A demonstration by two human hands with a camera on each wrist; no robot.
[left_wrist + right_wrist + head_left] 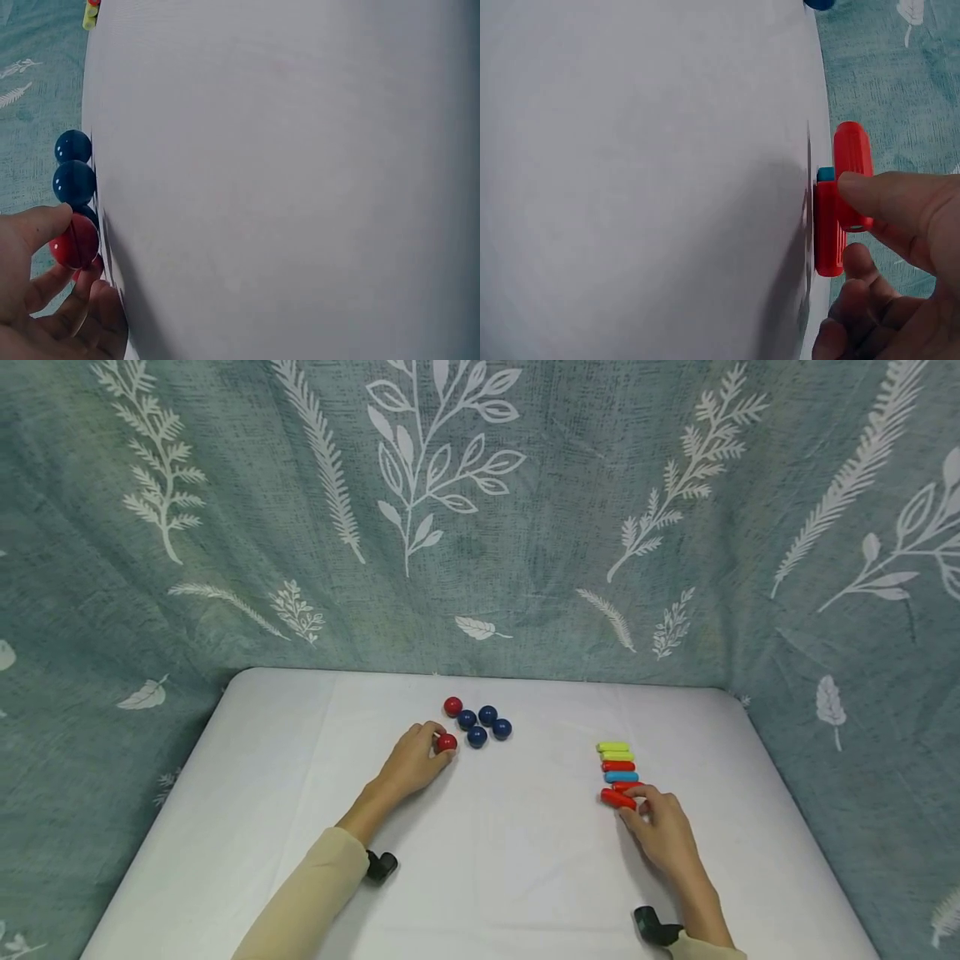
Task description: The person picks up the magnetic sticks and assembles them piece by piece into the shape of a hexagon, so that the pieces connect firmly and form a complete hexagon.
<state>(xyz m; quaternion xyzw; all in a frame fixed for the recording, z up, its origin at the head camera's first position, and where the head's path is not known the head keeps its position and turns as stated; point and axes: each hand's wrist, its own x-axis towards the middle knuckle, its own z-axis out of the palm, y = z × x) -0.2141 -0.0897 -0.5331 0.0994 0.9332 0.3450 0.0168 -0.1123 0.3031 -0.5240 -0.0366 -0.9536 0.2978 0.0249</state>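
Note:
My left hand (407, 766) pinches a red ball (447, 742) between thumb and fingers, also visible in the left wrist view. Just beyond it a second red ball (453, 707) and several dark blue balls (477, 737) cluster on the cloth. On the other side, my right hand (667, 833) grips a red plastic stick (851, 146) with thumb and finger, above another red stick (828, 232). That lower stick ends a row with a blue stick (621, 777), a red one (618, 767) and two yellow-green sticks (614, 747).
A white-covered table (517, 860) lies under both hands. Behind it hangs a green curtain (555, 610) with white leaf patterns, falling close along the far and side edges. Each wrist wears a small black camera mount (381, 866).

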